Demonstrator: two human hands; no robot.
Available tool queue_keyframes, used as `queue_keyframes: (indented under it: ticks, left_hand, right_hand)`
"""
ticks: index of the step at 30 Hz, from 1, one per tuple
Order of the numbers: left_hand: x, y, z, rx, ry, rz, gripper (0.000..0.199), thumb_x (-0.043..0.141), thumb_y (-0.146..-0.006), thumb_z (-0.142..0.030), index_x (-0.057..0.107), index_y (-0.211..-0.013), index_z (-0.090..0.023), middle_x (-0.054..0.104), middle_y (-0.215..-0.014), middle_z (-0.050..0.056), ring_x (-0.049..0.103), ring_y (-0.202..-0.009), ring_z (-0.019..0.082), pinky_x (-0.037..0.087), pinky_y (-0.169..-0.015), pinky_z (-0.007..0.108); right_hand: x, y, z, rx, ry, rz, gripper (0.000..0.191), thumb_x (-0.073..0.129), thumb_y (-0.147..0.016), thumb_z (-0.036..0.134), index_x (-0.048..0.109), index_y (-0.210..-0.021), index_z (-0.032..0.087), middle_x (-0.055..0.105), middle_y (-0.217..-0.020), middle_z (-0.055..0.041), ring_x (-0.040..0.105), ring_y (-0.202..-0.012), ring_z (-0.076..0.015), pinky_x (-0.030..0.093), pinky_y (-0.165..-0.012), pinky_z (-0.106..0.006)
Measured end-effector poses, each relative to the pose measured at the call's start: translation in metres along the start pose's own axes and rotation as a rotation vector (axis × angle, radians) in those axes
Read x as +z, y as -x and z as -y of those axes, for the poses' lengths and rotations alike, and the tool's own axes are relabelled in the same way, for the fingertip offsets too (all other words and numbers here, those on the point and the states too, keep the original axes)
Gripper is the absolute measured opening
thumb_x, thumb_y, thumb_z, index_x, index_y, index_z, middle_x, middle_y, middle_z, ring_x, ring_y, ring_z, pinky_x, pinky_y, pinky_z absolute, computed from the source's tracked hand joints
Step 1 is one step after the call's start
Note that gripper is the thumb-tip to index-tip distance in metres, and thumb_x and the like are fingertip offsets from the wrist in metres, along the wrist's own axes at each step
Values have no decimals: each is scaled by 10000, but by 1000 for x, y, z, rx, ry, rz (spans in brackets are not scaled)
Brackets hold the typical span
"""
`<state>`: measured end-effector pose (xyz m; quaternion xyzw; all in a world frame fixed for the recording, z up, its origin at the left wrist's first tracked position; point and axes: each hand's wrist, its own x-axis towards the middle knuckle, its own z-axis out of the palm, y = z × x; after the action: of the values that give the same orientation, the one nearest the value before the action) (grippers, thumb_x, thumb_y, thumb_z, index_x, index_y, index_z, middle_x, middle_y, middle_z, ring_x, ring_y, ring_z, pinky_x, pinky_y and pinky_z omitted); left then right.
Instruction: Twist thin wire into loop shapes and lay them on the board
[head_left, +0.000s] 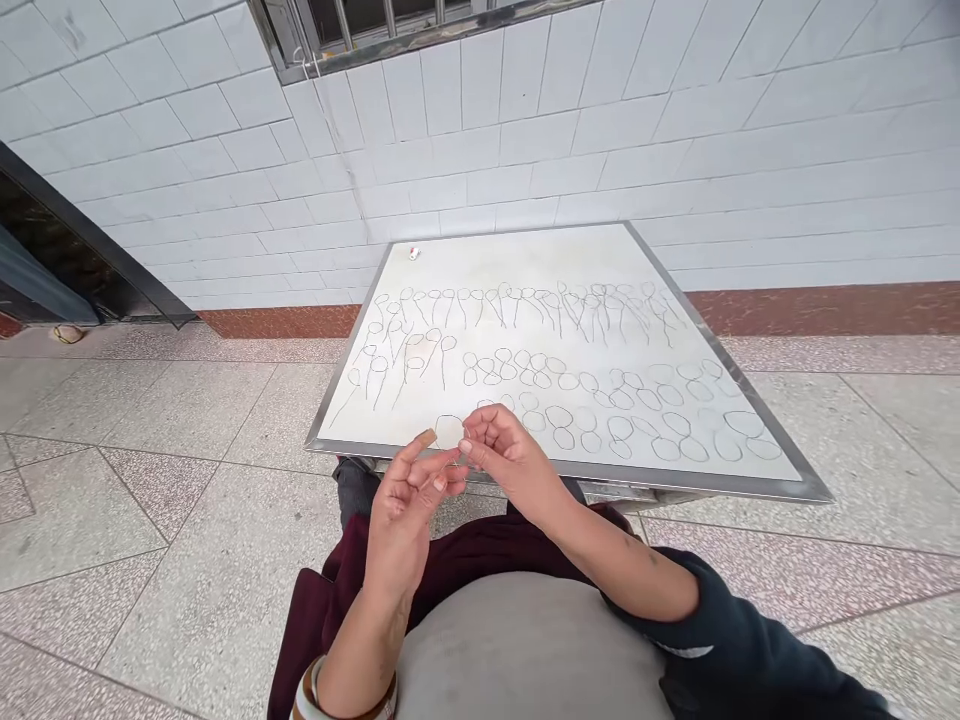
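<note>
A thin dark wire loop [449, 416] is held up between my two hands, over the near edge of the white board. My right hand [501, 448] pinches its right side between thumb and fingertips. My left hand [411, 490] is closed just below and to the left, thumb against fingers at the lower end of the wire; a tan wrap covers one fingertip. How the wire ends lie between the fingers is too small to make out. Close beyond my hands, several closed wire rings [562, 438] lie on the board.
The metal-framed white board [495, 258] stands against a tiled wall [480, 150]. Several wire loops with long tails [442, 358] lie across its back and left. A small white-and-red object [414, 254] sits at the far left corner. A barred window [390, 25] is above.
</note>
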<state>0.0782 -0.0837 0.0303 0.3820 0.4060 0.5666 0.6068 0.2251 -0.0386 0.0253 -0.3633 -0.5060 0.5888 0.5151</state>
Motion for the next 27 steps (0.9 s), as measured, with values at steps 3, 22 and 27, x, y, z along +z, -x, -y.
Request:
queue_keyframes:
  ticks: [3,22,27]
  left_hand:
    - [2,3,-1,-1,19,-2,446,648,-817,-256,540,-1248,-217,687,-1105,104,666,-958,221,489,-869,363]
    - [5,8,3,49,-19,-111,397,669,-801,-225,573,-1185,-205,710,-1004,64,672,-889,187,490,-877,358]
    - [7,10,4,119,-106,-164,402,666,-800,-239,573,-1191,-215,712,-1020,62,665,-889,171,482,-892,338]
  right_hand:
    - [-1,2,4,-2,-2,7,201,621,-804,355,499,-909,236,505,-775,20,494,-705,-119,440,-644,-260]
    - [-1,7,1,-26,25,19,179,622,-818,357,539,-915,232,540,-818,7,514,-743,-120,446,-670,-267]
    - [1,7,-2,46,45,137,178,583,-849,378,547,-920,220,571,-766,14,562,-717,-124,440,-651,-277]
